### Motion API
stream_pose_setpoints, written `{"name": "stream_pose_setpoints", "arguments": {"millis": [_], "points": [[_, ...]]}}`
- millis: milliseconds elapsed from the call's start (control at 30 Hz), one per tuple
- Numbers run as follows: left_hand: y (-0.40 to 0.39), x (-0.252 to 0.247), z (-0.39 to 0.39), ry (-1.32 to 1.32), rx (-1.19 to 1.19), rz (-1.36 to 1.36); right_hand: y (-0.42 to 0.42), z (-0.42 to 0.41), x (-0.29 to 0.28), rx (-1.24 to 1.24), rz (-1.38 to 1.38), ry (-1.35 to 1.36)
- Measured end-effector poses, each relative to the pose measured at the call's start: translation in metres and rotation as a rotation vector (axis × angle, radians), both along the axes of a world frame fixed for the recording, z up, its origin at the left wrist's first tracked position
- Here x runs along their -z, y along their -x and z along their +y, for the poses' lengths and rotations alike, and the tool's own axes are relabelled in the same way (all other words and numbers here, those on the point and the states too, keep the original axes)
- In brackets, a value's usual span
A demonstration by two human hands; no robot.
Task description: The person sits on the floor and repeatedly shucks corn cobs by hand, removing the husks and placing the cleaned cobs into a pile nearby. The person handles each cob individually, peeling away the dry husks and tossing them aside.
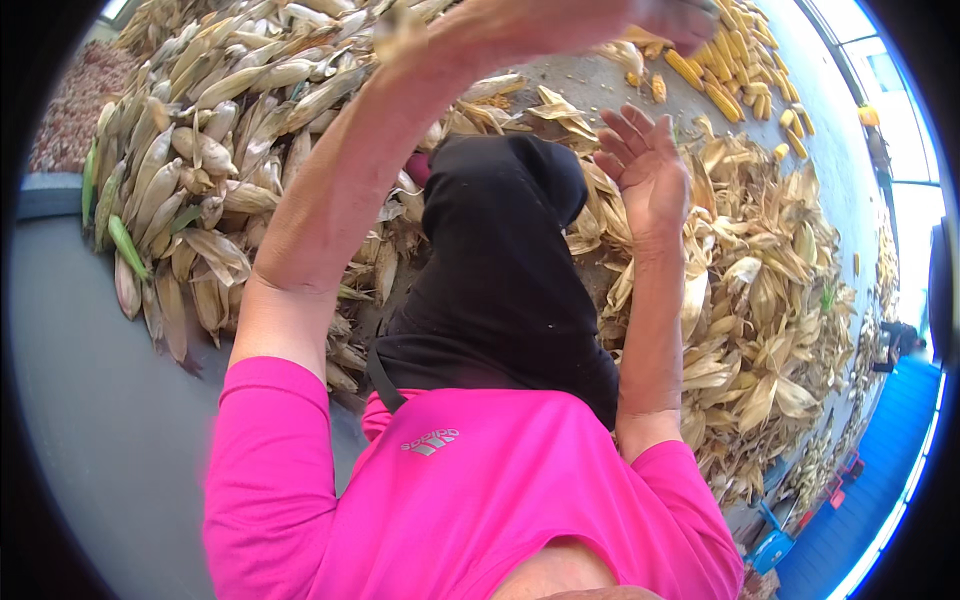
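Note:
My left arm reaches across the top of the head view. My left hand point(679, 22), blurred and partly cut off by the upper edge, is over the near side of a heap of husked yellow corn cobs point(724, 94); whether it holds a cob cannot be told. Lower down, my right hand point(637, 154) is held palm up with its fingers apart and nothing in it. Loose dry husks point(750, 300) lie beneath and to the right of it. Unhusked corn ears point(217, 150) form a large pile on the left, beside my bent leg in black trousers point(502, 262).
Single cobs and kernels are scattered on the concrete floor point(551, 71). A reddish heap point(82, 105) is at the far left. Off to the right are a person point(900, 345), a blue surface point(885, 435) and a blue plastic object point(771, 551).

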State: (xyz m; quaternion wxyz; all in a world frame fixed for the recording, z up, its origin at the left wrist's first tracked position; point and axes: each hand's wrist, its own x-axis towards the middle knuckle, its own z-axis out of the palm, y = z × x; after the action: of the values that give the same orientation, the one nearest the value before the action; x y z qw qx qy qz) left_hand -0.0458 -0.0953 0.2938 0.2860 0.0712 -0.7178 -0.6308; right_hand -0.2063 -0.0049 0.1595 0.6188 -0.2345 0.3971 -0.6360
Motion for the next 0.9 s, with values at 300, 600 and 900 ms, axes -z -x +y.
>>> {"name": "stream_pose_setpoints", "arguments": {"millis": [300, 600, 900], "points": [[0.104, 0.067, 0.12, 0.555, 0.508, -0.055, 0.108, 0.092, 0.009, 0.115, -0.812, -0.139], [0.146, 0.076, 0.076, 0.17, 0.189, -0.684, 0.13, 0.161, 0.036, 0.421, -0.27, 0.068], [0.169, 0.135, 0.064, -0.935, -0.063, 0.069, 0.077, 0.155, 0.049, 0.264, -0.042, -0.077]]}}
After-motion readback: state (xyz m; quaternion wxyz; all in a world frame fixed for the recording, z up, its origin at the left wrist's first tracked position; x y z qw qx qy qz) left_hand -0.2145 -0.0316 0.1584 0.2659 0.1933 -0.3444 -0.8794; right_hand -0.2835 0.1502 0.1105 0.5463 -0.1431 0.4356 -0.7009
